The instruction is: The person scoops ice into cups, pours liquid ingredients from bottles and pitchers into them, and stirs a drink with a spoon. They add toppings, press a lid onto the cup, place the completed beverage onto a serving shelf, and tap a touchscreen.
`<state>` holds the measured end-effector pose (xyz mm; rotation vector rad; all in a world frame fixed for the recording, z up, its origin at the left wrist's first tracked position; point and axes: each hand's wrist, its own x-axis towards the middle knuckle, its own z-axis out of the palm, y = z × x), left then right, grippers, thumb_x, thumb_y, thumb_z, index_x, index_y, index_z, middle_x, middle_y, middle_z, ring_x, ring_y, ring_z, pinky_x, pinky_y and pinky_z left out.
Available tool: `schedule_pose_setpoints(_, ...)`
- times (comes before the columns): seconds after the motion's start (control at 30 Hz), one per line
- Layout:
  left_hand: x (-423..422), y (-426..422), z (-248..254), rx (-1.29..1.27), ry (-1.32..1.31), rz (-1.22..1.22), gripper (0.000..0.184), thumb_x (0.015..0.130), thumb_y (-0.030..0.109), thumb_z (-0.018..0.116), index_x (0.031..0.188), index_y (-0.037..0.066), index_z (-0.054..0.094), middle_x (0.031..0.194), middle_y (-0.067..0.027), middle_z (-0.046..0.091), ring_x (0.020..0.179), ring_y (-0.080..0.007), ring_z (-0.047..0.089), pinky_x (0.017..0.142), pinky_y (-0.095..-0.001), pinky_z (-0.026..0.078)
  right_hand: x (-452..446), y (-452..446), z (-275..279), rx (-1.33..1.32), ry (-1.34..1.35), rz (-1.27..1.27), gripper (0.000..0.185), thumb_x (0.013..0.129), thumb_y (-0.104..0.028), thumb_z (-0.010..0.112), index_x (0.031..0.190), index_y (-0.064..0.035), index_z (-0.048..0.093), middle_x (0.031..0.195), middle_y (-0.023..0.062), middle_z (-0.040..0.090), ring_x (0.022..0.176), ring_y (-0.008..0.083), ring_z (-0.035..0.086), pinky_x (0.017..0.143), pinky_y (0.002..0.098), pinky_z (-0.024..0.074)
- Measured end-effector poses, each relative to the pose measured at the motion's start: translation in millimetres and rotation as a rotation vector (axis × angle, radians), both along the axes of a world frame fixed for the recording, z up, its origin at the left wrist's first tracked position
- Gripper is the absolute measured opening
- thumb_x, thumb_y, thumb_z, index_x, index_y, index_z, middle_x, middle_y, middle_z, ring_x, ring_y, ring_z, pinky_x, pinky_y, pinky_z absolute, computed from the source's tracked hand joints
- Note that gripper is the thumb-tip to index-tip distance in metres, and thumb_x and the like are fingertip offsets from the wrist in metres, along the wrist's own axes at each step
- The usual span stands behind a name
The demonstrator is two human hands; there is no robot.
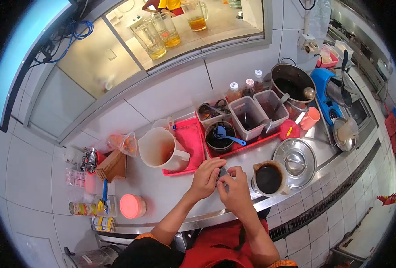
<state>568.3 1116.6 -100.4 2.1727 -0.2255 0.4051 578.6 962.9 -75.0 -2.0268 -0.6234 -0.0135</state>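
Observation:
Both hands meet over the steel counter (pixel 162 196), around a small dark grey object (pixel 221 172) whose kind I cannot make out. My left hand (pixel 203 180) wraps it from the left with the fingers over its top. On the other side, my right hand (pixel 236 193) pinches it with bent fingers. Just right of my right hand stands a jug of dark liquid (pixel 269 178). Beyond my left hand, a large whitish pitcher (pixel 160 149) with brown stains inside leans on a red tray (pixel 193 143).
A dark bowl with a blue spoon (pixel 222 132) and clear tubs (pixel 247 117) stand behind. A steel lid (pixel 296 163), deep pot (pixel 291 82) and pink cup (pixel 310 118) are at right. A pink-lidded container (pixel 133 206) sits left. Behind the window are glass mugs (pixel 165 31) and a person (pixel 170 6).

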Motion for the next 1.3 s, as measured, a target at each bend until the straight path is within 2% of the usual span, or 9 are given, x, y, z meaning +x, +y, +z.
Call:
schedule_pose_setpoints(0.53, 1, 1, 4, 0.185, 0.028, -0.010, 0.027, 0.089, 0.004, 0.048, 0.113, 0.004, 0.058, 0.117, -0.0129, 0.059, 0.114, -0.0346, 0.052, 0.098, -0.0440, 0.039, -8, 14, -46, 0.392, 0.055, -0.067, 0.038, 0.080, -0.014, 0.065, 0.109, -0.0004, 0.045, 0.116, 0.0234, 0.041, 0.109, 0.0409, 0.045, 0.093, 0.0450, 0.0367)
schedule_pose_setpoints(0.6, 1, 1, 15, 0.247, 0.031, -0.038, 0.028, 0.089, 0.005, 0.050, 0.115, 0.004, 0.057, 0.119, -0.0134, 0.059, 0.117, -0.0335, 0.051, 0.101, -0.0434, 0.037, -17, 9, -53, 0.438, 0.041, -0.076, 0.051, 0.081, -0.019, 0.067, 0.120, 0.0016, 0.041, 0.119, 0.0244, 0.040, 0.110, 0.0402, 0.044, 0.096, 0.0447, 0.0359)
schedule_pose_setpoints(0.67, 3, -1, 29, 0.411, 0.141, -0.024, 0.028, 0.088, 0.004, 0.050, 0.114, 0.005, 0.058, 0.117, -0.0126, 0.060, 0.116, -0.0335, 0.051, 0.102, -0.0439, 0.037, -33, 6, -52, 0.722, 0.494, -0.135, 0.071, 0.080, -0.023, 0.070, 0.133, 0.0033, 0.031, 0.120, 0.0245, 0.040, 0.115, 0.0403, 0.042, 0.100, 0.0438, 0.0340)
schedule_pose_setpoints(0.7, 11, 1, 29, 0.375, 0.120, -0.050, 0.024, 0.090, 0.007, 0.047, 0.111, 0.004, 0.060, 0.110, -0.0135, 0.063, 0.111, -0.0324, 0.055, 0.098, -0.0426, 0.040, -35, -1, -60, 0.546, 0.417, -0.089, 0.086, 0.076, -0.023, 0.074, 0.139, 0.0054, 0.023, 0.124, 0.0259, 0.039, 0.120, 0.0421, 0.039, 0.103, 0.0449, 0.0322)
schedule_pose_setpoints(0.8, 29, -14, 32, 0.269, 0.324, 0.086, 0.024, 0.092, 0.014, 0.045, 0.107, 0.006, 0.061, 0.101, -0.0142, 0.065, 0.098, -0.0365, 0.059, 0.085, -0.0445, 0.045, -36, 2, -78, 0.280, 0.178, -0.050, 0.089, 0.072, -0.021, 0.076, 0.138, 0.0064, 0.023, 0.131, 0.0279, 0.036, 0.123, 0.0432, 0.037, 0.104, 0.0462, 0.0313)
schedule_pose_setpoints(0.83, 33, -24, 30, 0.345, 0.203, 0.145, 0.027, 0.095, 0.021, 0.042, 0.103, 0.005, 0.062, 0.093, -0.0154, 0.065, 0.086, -0.0364, 0.060, 0.076, -0.0465, 0.047, -35, 10, -89, 0.270, 0.124, -0.094, 0.091, 0.066, -0.018, 0.080, 0.137, 0.0029, 0.028, 0.127, 0.0219, 0.042, 0.116, 0.0382, 0.043, 0.100, 0.0448, 0.0348)
schedule_pose_setpoints(0.97, 37, -46, 32, 0.485, 0.299, 0.257, 0.032, 0.096, 0.030, 0.039, 0.097, 0.008, 0.062, 0.092, -0.0146, 0.065, 0.085, -0.0372, 0.060, 0.072, -0.0501, 0.046, -19, 27, -110, 0.318, 0.113, -0.076, 0.087, 0.067, -0.015, 0.077, 0.136, 0.0057, 0.027, 0.129, 0.0282, 0.040, 0.117, 0.0429, 0.042, 0.100, 0.0478, 0.0342)
schedule_pose_setpoints(1.13, 39, -50, 34, 0.493, 0.314, 0.259, 0.032, 0.095, 0.031, 0.041, 0.101, 0.009, 0.064, 0.094, -0.0133, 0.066, 0.087, -0.0356, 0.060, 0.075, -0.0469, 0.047, -8, 36, -111, 0.379, 0.080, -0.113, 0.073, 0.063, -0.012, 0.079, 0.123, 0.0038, 0.040, 0.111, 0.0232, 0.053, 0.104, 0.0414, 0.050, 0.090, 0.0475, 0.0396)
schedule_pose_setpoints(1.3, 40, -45, 35, 0.558, 0.417, 0.187, 0.033, 0.095, 0.032, 0.045, 0.103, 0.007, 0.065, 0.100, -0.0129, 0.065, 0.091, -0.0345, 0.060, 0.081, -0.0442, 0.047, -7, 37, -121, 0.341, 0.011, -0.085, 0.074, 0.061, -0.011, 0.080, 0.123, 0.0022, 0.041, 0.112, 0.0227, 0.054, 0.103, 0.0409, 0.052, 0.089, 0.0459, 0.0424)
